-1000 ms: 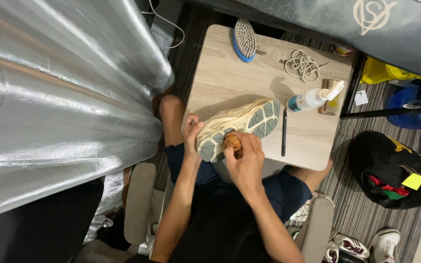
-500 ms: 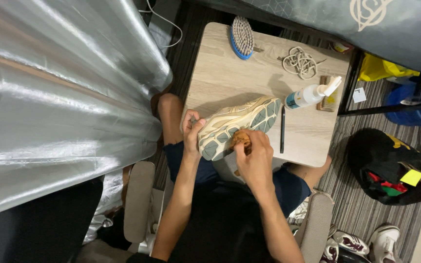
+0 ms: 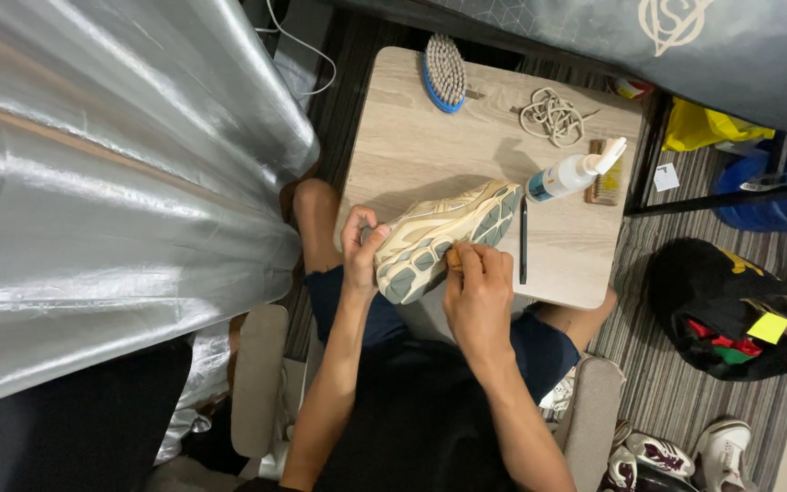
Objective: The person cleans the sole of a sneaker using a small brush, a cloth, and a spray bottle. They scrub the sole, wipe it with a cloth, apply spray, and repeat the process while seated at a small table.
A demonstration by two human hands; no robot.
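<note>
A cream running shoe (image 3: 448, 232) with a grey-green sole lies tilted on its side at the near edge of a small wooden table (image 3: 412, 137). My left hand (image 3: 362, 251) grips its heel end. My right hand (image 3: 477, 287) presses a small brown brush (image 3: 455, 258) against the sole's edge; most of the brush is hidden under my fingers.
On the table lie a blue-backed scrub brush (image 3: 444, 73), a coil of laces (image 3: 550, 115), a white spray bottle (image 3: 571, 175), a small wooden brush (image 3: 605, 182) and a black pen (image 3: 522, 240). A silver curtain (image 3: 111, 182) hangs left. A black bag (image 3: 730, 310) and sneakers (image 3: 676, 456) lie on the floor at right.
My right hand has shifted slightly along the sole with the brush. The left hand stays on the heel and the shoe has barely moved.
</note>
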